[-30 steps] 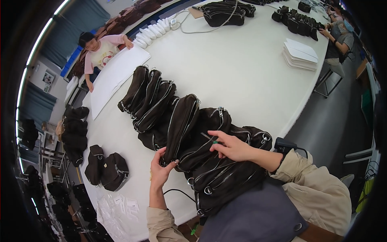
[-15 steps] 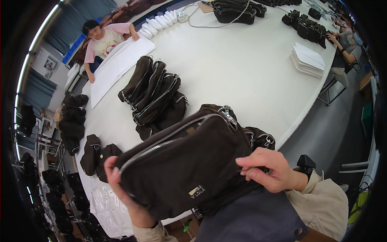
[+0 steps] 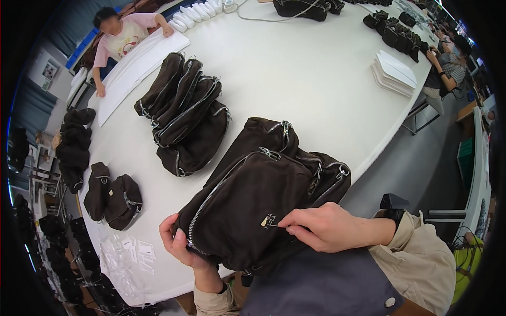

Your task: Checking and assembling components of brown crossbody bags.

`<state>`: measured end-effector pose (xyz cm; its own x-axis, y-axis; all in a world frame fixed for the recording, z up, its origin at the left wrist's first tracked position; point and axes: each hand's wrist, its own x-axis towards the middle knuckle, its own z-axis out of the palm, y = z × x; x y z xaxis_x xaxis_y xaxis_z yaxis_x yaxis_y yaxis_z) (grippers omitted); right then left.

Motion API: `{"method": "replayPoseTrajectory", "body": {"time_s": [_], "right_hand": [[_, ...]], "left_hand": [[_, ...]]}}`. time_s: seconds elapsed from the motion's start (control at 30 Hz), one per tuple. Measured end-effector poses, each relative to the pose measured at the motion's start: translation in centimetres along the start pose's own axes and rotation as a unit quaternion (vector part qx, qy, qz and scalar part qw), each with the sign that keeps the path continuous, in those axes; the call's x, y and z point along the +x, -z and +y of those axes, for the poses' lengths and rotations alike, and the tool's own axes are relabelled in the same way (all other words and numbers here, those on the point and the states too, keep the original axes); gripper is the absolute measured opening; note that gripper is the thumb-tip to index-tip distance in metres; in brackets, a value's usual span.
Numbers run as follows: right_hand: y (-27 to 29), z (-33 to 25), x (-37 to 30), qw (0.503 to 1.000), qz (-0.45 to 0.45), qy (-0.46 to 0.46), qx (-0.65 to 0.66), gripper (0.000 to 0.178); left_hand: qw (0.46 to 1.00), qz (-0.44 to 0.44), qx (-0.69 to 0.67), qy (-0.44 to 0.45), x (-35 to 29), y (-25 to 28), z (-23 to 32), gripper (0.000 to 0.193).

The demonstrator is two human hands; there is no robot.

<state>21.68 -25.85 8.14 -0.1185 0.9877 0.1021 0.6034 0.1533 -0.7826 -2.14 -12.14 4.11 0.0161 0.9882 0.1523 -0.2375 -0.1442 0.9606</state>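
A dark brown fabric bag point(image 3: 232, 210) with a silver zipper lies tilted in front of me, its front face up. My left hand point(image 3: 188, 252) grips its lower left corner, thumb on the front near the zipper's end. My right hand point(image 3: 329, 226) pinches a thin metal tool point(image 3: 279, 226), mostly hidden by the fingers; its kind cannot be made out. The tool's end is at the small metal logo point(image 3: 268, 220) on the bag's front. Behind and right of this bag lie more dark bags point(image 3: 329, 174) with silver zippers, partly beneath it.
A pile of dark bags point(image 3: 184, 113) stands beyond on the white table point(image 3: 295, 73). Two small dark pouches point(image 3: 113, 195) and clear plastic wrappers point(image 3: 118, 263) lie at left. White sheets point(image 3: 392, 73) are stacked far right. A co-worker point(image 3: 126, 39) handles white material point(image 3: 139, 71).
The bag has been lowered onto the bags beneath, and its zipper opening no longer gapes toward me. My right hand has moved left from the bag's right side to the logo.
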Motion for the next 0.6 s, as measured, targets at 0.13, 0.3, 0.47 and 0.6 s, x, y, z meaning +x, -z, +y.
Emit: {"method": "replayPoseTrajectory", "body": {"time_s": [0.13, 0.3, 0.47, 0.6], "right_hand": [[0.1, -0.2, 0.1, 0.998, -0.049, -0.037, 0.011, 0.014], [0.0, -0.3, 0.2, 0.997, -0.063, -0.041, 0.004, 0.013], [-0.3, -0.1, 0.5, 0.998, -0.057, -0.018, 0.027, 0.014], [-0.3, -0.3, 0.9, 0.997, -0.067, -0.034, 0.004, 0.014]], "left_hand": [[0.999, -0.013, 0.024, -0.033, -0.4, -0.5, 0.5, 0.042], [0.998, -0.021, 0.046, -0.043, -0.4, -0.4, 0.6, 0.043], [0.996, -0.021, 0.066, -0.050, -0.4, -0.3, 0.8, 0.043], [0.994, -0.009, 0.082, -0.066, -0.7, -0.6, 1.0, 0.042]]}}
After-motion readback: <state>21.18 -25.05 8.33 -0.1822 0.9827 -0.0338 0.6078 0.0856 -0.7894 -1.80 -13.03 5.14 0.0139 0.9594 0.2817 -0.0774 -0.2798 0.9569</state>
